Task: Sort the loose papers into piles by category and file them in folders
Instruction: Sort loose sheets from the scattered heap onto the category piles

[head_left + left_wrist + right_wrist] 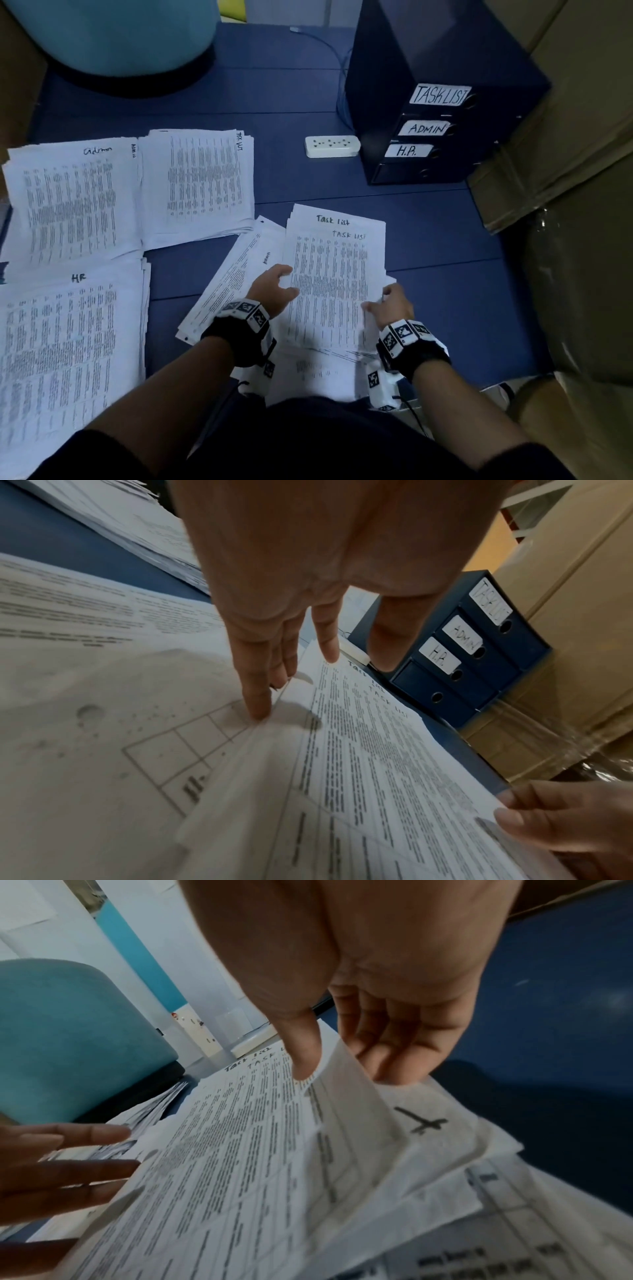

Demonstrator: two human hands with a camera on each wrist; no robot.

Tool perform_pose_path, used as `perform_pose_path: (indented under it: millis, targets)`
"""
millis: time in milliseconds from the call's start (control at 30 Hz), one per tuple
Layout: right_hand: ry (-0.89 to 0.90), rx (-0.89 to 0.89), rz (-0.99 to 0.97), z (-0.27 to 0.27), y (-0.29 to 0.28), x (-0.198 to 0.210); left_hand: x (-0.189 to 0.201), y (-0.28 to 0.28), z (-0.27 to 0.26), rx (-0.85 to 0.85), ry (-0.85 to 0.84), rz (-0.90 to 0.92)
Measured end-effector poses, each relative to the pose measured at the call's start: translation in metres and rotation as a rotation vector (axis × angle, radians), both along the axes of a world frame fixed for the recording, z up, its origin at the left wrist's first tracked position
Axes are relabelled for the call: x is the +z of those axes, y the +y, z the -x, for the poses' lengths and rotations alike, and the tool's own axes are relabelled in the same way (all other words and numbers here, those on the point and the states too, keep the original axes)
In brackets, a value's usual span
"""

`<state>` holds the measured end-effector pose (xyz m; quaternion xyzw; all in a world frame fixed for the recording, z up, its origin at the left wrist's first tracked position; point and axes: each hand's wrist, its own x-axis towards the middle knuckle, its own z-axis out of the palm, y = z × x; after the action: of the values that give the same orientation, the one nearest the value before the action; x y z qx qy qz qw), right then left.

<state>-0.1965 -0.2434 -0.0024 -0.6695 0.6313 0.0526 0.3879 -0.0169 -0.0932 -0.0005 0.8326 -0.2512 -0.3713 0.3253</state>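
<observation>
A loose heap of printed sheets lies in front of me, topped by a sheet headed "Task list" (332,274). My left hand (274,291) lies at the sheet's left edge, fingers straight, one fingertip (257,712) touching the papers beneath. My right hand (390,305) pinches the sheet's (240,1150) right edge, thumb (301,1053) on top and fingers under the lifted edge. Sorted piles sit to the left: Admin (72,202), Task List (198,181) and HR (68,342). Dark blue folders (428,130) labelled TASKLIST, ADMIN and H.R. lie stacked at the back right.
The papers lie on a blue mat (308,96). A white power strip (332,146) with its cable sits left of the folders. A teal round seat (113,34) stands at the back left. Cardboard boxes (565,137) wall off the right side.
</observation>
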Motion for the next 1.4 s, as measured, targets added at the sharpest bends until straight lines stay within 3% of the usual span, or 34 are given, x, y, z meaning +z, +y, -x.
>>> perform_pose_path:
  millis: [167, 400, 567, 667, 833, 967, 1167, 1400]
  targets:
    - [-0.036, 0.155, 0.007, 0.006, -0.013, -0.004, -0.001, 0.002, 0.007, 0.085, 0.032, -0.041]
    - [-0.484, -0.026, -0.172, 0.026, -0.045, 0.008, 0.005, -0.003, 0.016, 0.252, 0.061, 0.054]
    - [-0.683, 0.006, -0.315, 0.016, -0.049, 0.019, 0.025, -0.016, 0.023, 0.272, -0.014, 0.095]
    - [-0.601, 0.081, -0.266, 0.009, -0.051, 0.011, 0.03, -0.016, 0.019, 0.384, -0.11, 0.056]
    - [-0.089, 0.24, 0.004, 0.003, -0.049, -0.015, 0.033, 0.008, 0.007, 0.671, -0.174, 0.082]
    - [0.095, 0.314, 0.136, -0.004, -0.031, -0.024, 0.031, 0.029, 0.0, 0.771, -0.202, 0.058]
    - [0.12, 0.386, 0.139, -0.011, -0.037, -0.028, 0.029, 0.041, 0.004, 0.786, -0.215, 0.045]
    - [-0.118, 0.236, 0.046, 0.003, -0.052, -0.019, 0.026, 0.039, 0.008, 0.799, -0.201, 0.057]
